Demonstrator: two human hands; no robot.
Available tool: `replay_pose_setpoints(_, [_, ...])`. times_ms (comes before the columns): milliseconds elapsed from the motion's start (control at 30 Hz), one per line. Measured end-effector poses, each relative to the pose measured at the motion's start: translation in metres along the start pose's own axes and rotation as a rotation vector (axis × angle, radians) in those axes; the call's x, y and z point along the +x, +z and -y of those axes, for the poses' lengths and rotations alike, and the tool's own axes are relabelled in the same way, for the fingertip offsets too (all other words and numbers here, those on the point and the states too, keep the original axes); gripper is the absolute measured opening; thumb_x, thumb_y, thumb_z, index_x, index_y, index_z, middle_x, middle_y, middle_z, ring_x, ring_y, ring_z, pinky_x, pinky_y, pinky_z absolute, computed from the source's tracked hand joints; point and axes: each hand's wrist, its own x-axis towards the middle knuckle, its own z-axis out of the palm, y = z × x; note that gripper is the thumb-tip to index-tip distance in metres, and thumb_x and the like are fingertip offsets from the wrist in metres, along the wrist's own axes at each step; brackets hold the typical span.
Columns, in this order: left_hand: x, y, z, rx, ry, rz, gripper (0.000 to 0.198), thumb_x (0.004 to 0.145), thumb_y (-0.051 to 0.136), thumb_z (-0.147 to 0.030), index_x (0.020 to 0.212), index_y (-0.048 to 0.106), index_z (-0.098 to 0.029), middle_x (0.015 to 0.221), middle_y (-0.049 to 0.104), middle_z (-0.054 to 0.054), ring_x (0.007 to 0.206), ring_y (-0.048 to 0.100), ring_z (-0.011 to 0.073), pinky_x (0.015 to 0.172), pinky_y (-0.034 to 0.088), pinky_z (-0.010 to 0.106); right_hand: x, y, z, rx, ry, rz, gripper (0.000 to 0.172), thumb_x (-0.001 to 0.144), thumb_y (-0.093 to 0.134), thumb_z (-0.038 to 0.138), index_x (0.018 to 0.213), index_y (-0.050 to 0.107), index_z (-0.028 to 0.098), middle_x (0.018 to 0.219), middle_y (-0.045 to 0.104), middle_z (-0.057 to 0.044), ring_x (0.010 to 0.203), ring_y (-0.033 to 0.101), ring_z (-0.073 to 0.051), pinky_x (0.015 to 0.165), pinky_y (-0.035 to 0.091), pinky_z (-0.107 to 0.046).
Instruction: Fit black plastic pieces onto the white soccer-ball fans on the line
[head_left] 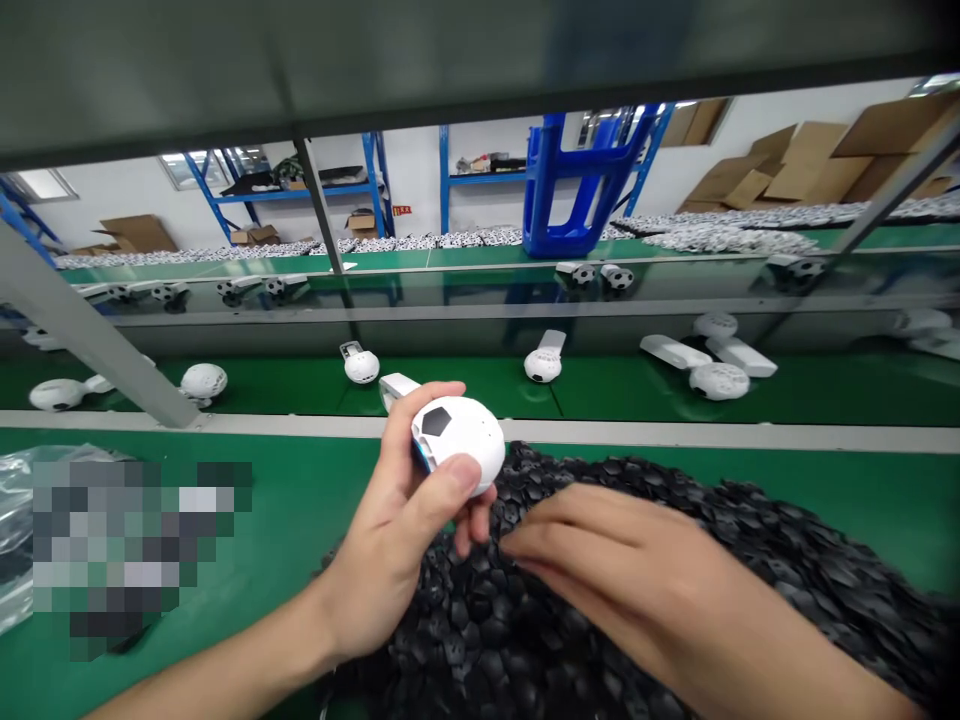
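My left hand (397, 510) grips a white ball-shaped plastic device (457, 435), with its thumb across the front. A black pentagon patch (436, 421) sits on the ball's upper left, and a white handle (398, 390) sticks out behind it. My right hand (607, 560) rests over a heap of black hexagonal and pentagonal patches (787, 560), its fingertips on the heap close to the ball. Whether those fingers pinch a patch is hidden.
A grey-edged green conveyor belt (420, 385) carries several white ball devices and handles beyond my hands. A higher belt (450, 258) carries more. A plastic bag (15, 530), partly pixelated, lies on the green bench (247, 520) at left. Blue shelving and cardboard boxes stand behind.
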Motion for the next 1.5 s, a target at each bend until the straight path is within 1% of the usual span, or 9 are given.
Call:
replay_pose_setpoints(133, [-0.001,-0.012,0.011,0.059,0.043,0.11,0.059,0.11,0.068,-0.052,0.16,0.041,-0.036,0.106,0.07,0.002,0.086,0.059,0.0158,0.079,0.051,0.028,-0.019,0.007,0.004,0.041,-0.072,-0.566,0.044,0.12,0.046,0.031,0.154,0.07,0.045,0.139,0.083,-0.003,0.12,0.082,-0.029,0.12,0.061,-0.045])
replay_pose_setpoints(267, [-0.002,-0.017,0.019,0.097,0.137,0.243,0.052,0.115,0.06,-0.048,0.163,0.042,-0.045,0.117,0.064,0.002,0.093,0.055,0.0176,0.088,0.05,0.031,-0.022,0.025,0.01,-0.014,-0.061,-0.732,0.049,0.119,0.046,0.038,0.164,0.059,0.053,0.121,0.085,-0.003,0.123,0.078,-0.034,0.122,0.056,-0.052])
replay_pose_setpoints(367, [-0.003,-0.016,0.019,0.195,0.203,0.252,0.05,0.116,0.06,-0.042,0.163,0.044,-0.052,0.121,0.06,0.0,0.094,0.053,0.0172,0.094,0.05,0.031,-0.011,0.018,0.011,0.057,-0.109,-0.731,0.048,0.117,0.053,0.035,0.161,0.063,0.052,0.105,0.084,-0.003,0.103,0.081,-0.032,0.107,0.064,-0.051])
replay_pose_setpoints(467, [-0.004,-0.015,0.017,0.276,0.251,0.273,0.054,0.117,0.058,-0.038,0.166,0.04,-0.054,0.129,0.061,0.0,0.103,0.056,0.0199,0.104,0.051,0.036,0.002,0.006,0.017,0.22,-0.077,-0.684,0.038,0.104,0.073,0.017,0.13,0.077,0.045,0.098,0.085,0.004,0.084,0.083,-0.021,0.092,0.07,-0.034])
replay_pose_setpoints(733, [-0.006,-0.01,0.022,0.317,0.319,0.331,0.06,0.116,0.059,-0.035,0.168,0.034,-0.053,0.14,0.06,0.001,0.121,0.06,0.0228,0.114,0.05,0.039,0.015,0.014,0.039,0.762,0.321,-0.653,0.015,0.098,0.084,0.024,0.096,0.073,0.034,0.079,0.071,0.007,0.069,0.071,-0.013,0.067,0.063,-0.018])
replay_pose_setpoints(933, [-0.007,-0.003,0.018,0.285,0.361,0.293,0.051,0.114,0.063,-0.038,0.162,0.045,-0.044,0.15,0.056,0.003,0.128,0.059,0.0245,0.114,0.052,0.038,0.018,0.021,0.031,1.164,0.334,-0.495,0.064,0.092,0.097,0.039,0.149,0.07,0.045,0.146,0.076,0.0,0.127,0.077,-0.022,0.106,0.066,-0.027])
replay_pose_setpoints(1133, [-0.008,-0.006,0.023,0.268,0.283,0.401,0.057,0.115,0.057,-0.051,0.168,0.038,-0.042,0.158,0.048,0.008,0.138,0.057,0.0328,0.118,0.051,0.052,0.021,0.015,0.032,1.366,0.413,-0.371,0.055,0.093,0.097,0.04,0.145,0.078,0.042,0.146,0.079,0.0,0.134,0.076,-0.027,0.111,0.066,-0.034])
replay_pose_setpoints(1300, [-0.013,0.005,0.03,0.23,0.239,0.271,0.059,0.108,0.077,-0.039,0.156,0.043,-0.048,0.132,0.06,-0.001,0.112,0.062,0.0184,0.103,0.056,0.035,0.022,0.015,0.039,1.385,0.443,-0.375,0.049,0.094,0.095,0.036,0.141,0.081,0.042,0.142,0.081,0.003,0.125,0.079,-0.023,0.106,0.067,-0.028])
replay_pose_setpoints(1500, [-0.016,0.012,0.031,0.259,0.342,0.208,0.056,0.109,0.077,-0.029,0.154,0.047,-0.045,0.139,0.058,-0.004,0.11,0.061,0.0128,0.104,0.054,0.027,0.024,0.019,0.04,1.297,0.431,-0.443,0.059,0.089,0.098,0.024,0.14,0.081,0.047,0.141,0.082,0.008,0.126,0.078,-0.02,0.106,0.064,-0.024])
